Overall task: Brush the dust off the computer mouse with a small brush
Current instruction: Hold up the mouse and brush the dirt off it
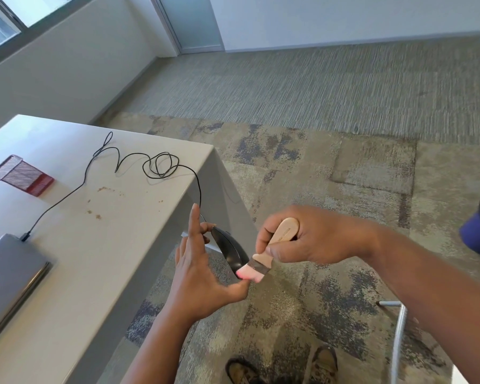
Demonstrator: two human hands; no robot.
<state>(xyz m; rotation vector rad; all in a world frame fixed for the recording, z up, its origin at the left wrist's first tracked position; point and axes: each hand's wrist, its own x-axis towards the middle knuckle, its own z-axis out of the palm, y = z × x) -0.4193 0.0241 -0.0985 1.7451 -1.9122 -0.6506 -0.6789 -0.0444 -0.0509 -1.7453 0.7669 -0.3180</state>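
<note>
The mouse [230, 252] is pinched in the left hand [197, 275], the brush [272, 249] gripped in the right hand [313, 239] — bristles at its rear end, brushing apparently underway, unfinished.

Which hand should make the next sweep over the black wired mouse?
Right. The right hand already grips the small wooden-handled brush, bristles at the black wired mouse. The left hand holds the mouse off the table edge.
</note>
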